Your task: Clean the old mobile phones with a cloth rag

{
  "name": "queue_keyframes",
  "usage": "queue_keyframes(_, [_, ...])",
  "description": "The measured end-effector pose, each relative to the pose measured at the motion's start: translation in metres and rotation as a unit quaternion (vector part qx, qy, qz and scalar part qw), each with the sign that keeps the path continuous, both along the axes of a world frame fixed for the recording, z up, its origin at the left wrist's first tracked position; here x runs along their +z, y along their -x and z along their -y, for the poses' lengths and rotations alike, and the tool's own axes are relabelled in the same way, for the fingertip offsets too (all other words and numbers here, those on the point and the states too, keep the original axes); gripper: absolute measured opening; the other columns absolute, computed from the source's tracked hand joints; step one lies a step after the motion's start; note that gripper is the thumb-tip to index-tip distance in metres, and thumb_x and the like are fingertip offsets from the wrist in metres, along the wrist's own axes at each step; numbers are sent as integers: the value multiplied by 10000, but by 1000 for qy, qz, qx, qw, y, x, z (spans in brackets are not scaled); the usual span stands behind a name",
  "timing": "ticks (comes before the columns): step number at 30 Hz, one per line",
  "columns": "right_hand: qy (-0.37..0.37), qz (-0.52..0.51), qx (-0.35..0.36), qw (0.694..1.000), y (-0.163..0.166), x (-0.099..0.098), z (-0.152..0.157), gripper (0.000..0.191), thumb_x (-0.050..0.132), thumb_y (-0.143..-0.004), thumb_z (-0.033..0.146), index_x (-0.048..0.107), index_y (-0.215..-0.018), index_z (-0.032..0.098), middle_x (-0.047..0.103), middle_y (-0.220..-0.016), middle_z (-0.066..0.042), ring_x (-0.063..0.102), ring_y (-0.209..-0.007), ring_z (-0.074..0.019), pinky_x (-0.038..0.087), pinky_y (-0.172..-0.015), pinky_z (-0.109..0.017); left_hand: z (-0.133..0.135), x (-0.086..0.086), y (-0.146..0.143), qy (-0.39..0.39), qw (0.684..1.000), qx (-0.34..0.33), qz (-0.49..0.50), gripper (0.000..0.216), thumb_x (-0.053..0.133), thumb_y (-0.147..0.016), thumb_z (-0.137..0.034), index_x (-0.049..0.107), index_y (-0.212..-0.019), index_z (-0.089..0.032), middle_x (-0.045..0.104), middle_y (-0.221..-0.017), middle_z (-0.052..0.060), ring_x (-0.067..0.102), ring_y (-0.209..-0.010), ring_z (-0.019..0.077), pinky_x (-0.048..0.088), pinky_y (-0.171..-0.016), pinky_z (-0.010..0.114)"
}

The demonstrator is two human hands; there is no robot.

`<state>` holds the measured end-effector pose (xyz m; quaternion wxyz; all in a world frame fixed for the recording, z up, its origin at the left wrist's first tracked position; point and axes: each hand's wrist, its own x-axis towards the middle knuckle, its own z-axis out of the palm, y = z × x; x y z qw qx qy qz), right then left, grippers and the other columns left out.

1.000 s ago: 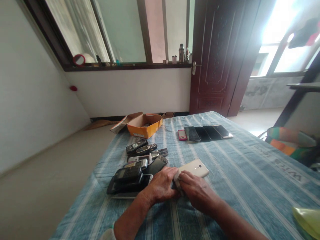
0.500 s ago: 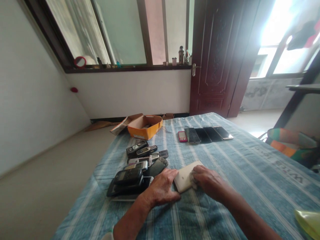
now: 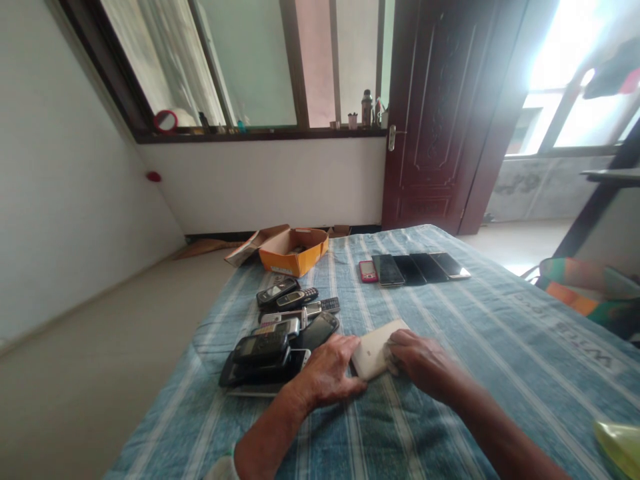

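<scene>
A white smartphone (image 3: 371, 355), lying back side up with a small mark on it, rests on the striped cloth in front of me. My left hand (image 3: 331, 375) grips its left edge, thumb at the near corner and fingers at the far side. On the right part of its back, my right hand (image 3: 413, 357) presses a small wad of pale tissue or cloth (image 3: 392, 363), mostly hidden under the bunched fingers. Just left of my left hand is a pile of old mobile phones (image 3: 263, 350), some keypad models and some with dark screens.
An open orange cardboard box (image 3: 296, 257) stands behind the pile. Farther right lie a pink keypad phone (image 3: 368, 271) and a row of dark smartphones (image 3: 415, 268). The blue striped cloth (image 3: 480, 353) covers the surface. Something yellow-green (image 3: 619, 445) lies at the right edge.
The view has shifted slightly, so everything sits a little farther right. Both hands keep almost the same places on the white smartphone.
</scene>
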<state>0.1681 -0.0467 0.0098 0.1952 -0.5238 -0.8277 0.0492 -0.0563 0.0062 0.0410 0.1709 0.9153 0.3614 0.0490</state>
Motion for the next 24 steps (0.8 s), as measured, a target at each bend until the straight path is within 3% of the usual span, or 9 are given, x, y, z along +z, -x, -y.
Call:
queue_keyframes(11, [-78,36,80,993,26,-15,0,135,534,-902,93,572,-788,155,569,-880,-38,488,-832,-155,331,-639,-264,-1,-3,-1,1,1000,-5,20,387,686,-701,-316,564,-1053,-211,633,-1087,54,556,-1036,260,454,-906,333])
queue_keyframes(24, [-84,46,76,993,33,-14,4,127,518,-910,94,568,-817,164,575,-909,-44,487,-843,-167,368,-662,-274,-1,-3,-1,0,1000,-4,11,405,676,-712,-343,553,-1074,-206,626,-1116,66,551,-1053,269,457,-927,350])
